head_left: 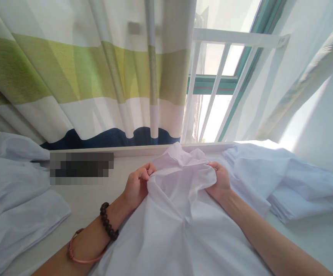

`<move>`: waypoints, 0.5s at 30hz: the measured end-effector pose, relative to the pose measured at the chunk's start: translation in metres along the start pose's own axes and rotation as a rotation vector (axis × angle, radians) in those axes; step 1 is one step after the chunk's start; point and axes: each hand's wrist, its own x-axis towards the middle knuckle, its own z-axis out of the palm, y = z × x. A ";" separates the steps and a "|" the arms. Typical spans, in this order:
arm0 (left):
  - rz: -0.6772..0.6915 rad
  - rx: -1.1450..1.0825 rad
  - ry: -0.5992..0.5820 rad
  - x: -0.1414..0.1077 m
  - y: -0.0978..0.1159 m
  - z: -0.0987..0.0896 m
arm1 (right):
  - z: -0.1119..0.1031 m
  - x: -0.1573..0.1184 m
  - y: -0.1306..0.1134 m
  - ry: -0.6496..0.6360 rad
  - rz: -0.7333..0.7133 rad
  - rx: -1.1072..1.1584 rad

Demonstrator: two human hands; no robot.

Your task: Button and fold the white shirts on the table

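A white collared shirt [180, 214] stretches from the bottom of the view up to the middle, its collar [180, 155] at the far end. On the collar's left side, my left hand [137, 183] pinches the cloth between thumb and fingers. The opposite side is gripped by my right hand [219, 181], whose fingertips are partly covered by a fold. Between the two hands the neck opening is spread and creased. A dark beaded bracelet [108, 221] and a thin reddish band [82, 260] circle my left wrist and forearm.
White garments [13, 199] lie loosely on the left, and folded white cloth [287, 178] is stacked on the right. Behind the white surface [91, 205] hang a striped curtain [82, 73] and a white railing [238, 37] before a window. A pixelated patch hides something at left.
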 end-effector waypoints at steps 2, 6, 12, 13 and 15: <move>0.009 -0.013 0.014 -0.002 0.000 0.002 | 0.000 0.000 -0.002 0.009 -0.021 0.004; 0.010 0.008 -0.017 -0.005 0.001 0.002 | 0.008 -0.013 -0.004 -0.016 -0.001 -0.043; -0.017 0.176 -0.167 -0.005 -0.006 0.001 | 0.021 -0.043 0.014 -0.228 0.054 -0.311; -0.025 0.228 -0.187 -0.005 -0.009 0.002 | 0.022 -0.045 0.018 -0.260 0.063 -0.326; -0.031 0.319 -0.191 -0.005 -0.013 0.005 | 0.023 -0.048 0.026 -0.297 0.079 -0.342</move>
